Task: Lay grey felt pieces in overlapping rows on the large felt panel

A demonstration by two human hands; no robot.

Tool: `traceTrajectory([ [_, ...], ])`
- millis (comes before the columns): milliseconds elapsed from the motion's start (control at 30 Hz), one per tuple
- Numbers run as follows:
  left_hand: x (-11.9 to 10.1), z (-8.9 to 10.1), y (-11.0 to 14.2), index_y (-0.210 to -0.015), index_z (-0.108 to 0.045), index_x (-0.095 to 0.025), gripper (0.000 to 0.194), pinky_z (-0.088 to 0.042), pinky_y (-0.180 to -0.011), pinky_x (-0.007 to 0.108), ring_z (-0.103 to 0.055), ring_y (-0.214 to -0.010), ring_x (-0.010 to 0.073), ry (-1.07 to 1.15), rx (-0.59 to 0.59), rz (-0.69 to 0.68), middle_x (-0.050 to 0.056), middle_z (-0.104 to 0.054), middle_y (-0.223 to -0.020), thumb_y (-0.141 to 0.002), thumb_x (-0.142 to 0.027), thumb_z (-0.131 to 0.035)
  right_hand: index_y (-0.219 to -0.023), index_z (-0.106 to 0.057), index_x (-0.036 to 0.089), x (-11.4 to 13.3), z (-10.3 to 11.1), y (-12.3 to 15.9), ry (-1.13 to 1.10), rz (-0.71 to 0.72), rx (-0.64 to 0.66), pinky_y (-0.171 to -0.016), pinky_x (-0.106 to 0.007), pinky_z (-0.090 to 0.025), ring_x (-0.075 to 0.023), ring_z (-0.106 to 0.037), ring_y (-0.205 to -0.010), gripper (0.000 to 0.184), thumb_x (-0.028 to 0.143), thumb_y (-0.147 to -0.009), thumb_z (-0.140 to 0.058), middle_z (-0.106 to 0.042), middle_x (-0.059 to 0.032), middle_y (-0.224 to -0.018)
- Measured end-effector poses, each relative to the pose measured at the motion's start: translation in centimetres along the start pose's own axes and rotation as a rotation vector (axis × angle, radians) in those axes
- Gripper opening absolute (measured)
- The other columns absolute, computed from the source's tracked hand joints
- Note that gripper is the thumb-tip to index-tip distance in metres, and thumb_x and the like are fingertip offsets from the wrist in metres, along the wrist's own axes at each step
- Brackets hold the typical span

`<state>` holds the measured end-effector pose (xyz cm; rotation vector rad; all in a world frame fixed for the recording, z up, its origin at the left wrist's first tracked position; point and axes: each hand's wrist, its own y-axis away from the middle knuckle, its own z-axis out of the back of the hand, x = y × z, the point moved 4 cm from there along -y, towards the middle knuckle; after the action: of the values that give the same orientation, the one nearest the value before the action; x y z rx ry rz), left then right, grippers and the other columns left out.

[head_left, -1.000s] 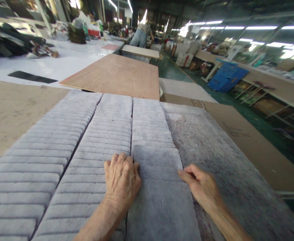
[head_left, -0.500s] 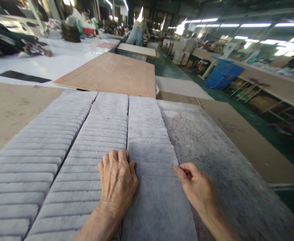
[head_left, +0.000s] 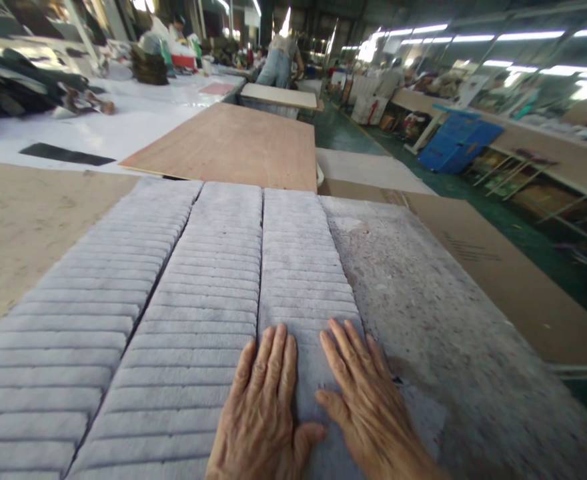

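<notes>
Three columns of overlapping grey fuzzy fabric pieces run away from me, laid like shingles: a left column (head_left: 93, 280), a middle column (head_left: 203, 293) and a right column (head_left: 303, 260). My left hand (head_left: 266, 407) lies flat on the near end of the right column, its outer edge over the gap beside the middle column. My right hand (head_left: 363, 400) rests flat on the same column's right side, fingers spread and pointing away. Between the hands shows the top grey fabric piece (head_left: 307, 360). Neither hand grips anything.
To the right is a speckled grey felt surface (head_left: 423, 300), then brown cardboard (head_left: 503, 267). Beyond the columns lies a plywood board (head_left: 233, 143). A blue bin (head_left: 458, 140) stands across the green floor. Another person (head_left: 278, 60) bends over a table further back.
Both hands have come nearer to me. The left opened from its curled hold and the right from a pinch at the fabric's edge; both now lie flat on the column.
</notes>
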<state>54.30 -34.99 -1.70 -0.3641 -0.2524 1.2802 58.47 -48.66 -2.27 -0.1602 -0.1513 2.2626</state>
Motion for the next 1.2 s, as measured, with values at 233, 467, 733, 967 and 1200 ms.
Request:
traceTrajectory([
  [233, -0.4, 0.6, 1.1, -0.127, -0.041, -0.007, 0.071, -0.005, -0.107, 0.045, -0.032, -0.125, 0.0286, -0.040, 0.028, -0.046, 0.015, -0.041, -0.133, -0.081, -0.060, -0.027, -0.140, -0.017, 0.014, 0.6, 1.3, 0.6, 0.023, 0.011, -0.080, -0.101, -0.050, -0.027, -0.0279, -0.021, -0.130, 0.061, 0.039, -0.088, -0.036, -0.024, -0.0092, -0.143],
  [467, 1.0, 1.5, 0.0, -0.120, -0.047, -0.014, 0.037, -0.014, -0.104, 0.050, -0.039, -0.120, 0.0249, 0.013, 0.005, 0.023, 0.010, -0.049, -0.127, -0.088, -0.028, -0.035, -0.128, -0.038, 0.015, -0.3, 1.7, 1.0, -0.089, 0.000, -0.232, -0.099, -0.044, -0.033, -0.0241, -0.039, -0.120, 0.044, 0.029, -0.087, -0.043, -0.045, -0.0092, -0.130],
  [733, 4.7, 1.4, -5.2, -0.101, -0.053, -0.017, 0.030, -0.037, -0.078, 0.045, -0.050, -0.093, 0.0249, 0.193, 0.285, 0.248, 0.006, -0.057, -0.097, -0.071, -0.017, -0.052, -0.101, -0.055, 0.020, -6.0, 2.2, -3.9, -0.294, -0.116, -0.042, -0.079, -0.035, -0.045, -0.0208, -0.055, -0.092, 0.035, 0.032, -0.070, -0.065, -0.060, -0.0050, -0.098],
  [967, 5.3, 1.6, -5.0, -0.070, -0.054, -0.019, 0.010, -0.034, -0.071, 0.041, -0.049, -0.086, 0.0264, 0.175, 0.385, 0.365, 0.005, -0.054, -0.079, -0.070, -0.029, -0.053, -0.063, -0.052, 0.021, -6.4, 2.1, -3.4, -0.443, -0.520, 0.266, -0.053, -0.024, -0.037, -0.0139, -0.053, -0.059, 0.026, 0.045, -0.065, -0.060, -0.057, 0.0032, -0.061],
  [1200, 5.1, 1.7, -2.4, -0.065, -0.053, -0.022, 0.024, -0.030, -0.071, 0.038, -0.048, -0.080, 0.0218, 0.255, 0.367, 0.492, 0.002, -0.054, -0.073, -0.083, -0.027, -0.039, -0.058, -0.053, 0.021, -5.9, 2.0, 0.7, -0.545, -0.761, 0.196, -0.045, -0.022, -0.030, -0.0119, -0.044, -0.046, 0.042, 0.058, -0.072, -0.039, -0.042, 0.0039, -0.046],
])
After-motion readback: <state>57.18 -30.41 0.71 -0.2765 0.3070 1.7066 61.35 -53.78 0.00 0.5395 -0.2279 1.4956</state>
